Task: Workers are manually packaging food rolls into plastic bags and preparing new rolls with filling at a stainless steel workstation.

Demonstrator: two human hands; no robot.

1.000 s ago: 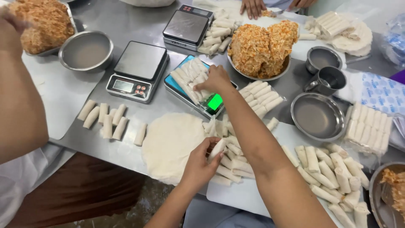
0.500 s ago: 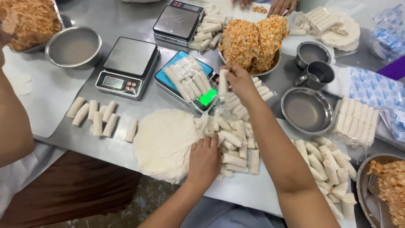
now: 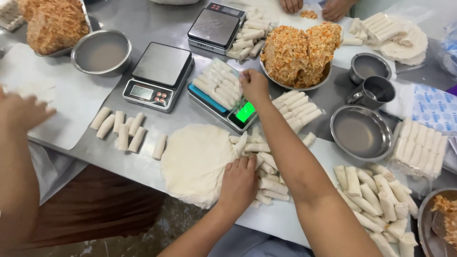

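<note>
Steel table (image 3: 152,21): the right hand (image 3: 253,85) is laid, fingers curled, on bagged white rolls (image 3: 220,84) atop the blue scale (image 3: 223,107). The left hand (image 3: 239,183) is pressed flat on loose rolls (image 3: 266,166) beside round wrappers (image 3: 195,162).

green lit scale screen (image 3: 245,113), grey scale screen (image 3: 141,92), blue-printed white bags (image 3: 435,107)

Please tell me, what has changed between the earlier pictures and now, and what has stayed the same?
The right hand, which half a second ago held one roll up beside the blue scale, has moved back over the rolls on the scale; no lifted roll shows now. The left hand stays on the heap of rolls by the round wrappers. The bowls and grey scales are unchanged.
</note>
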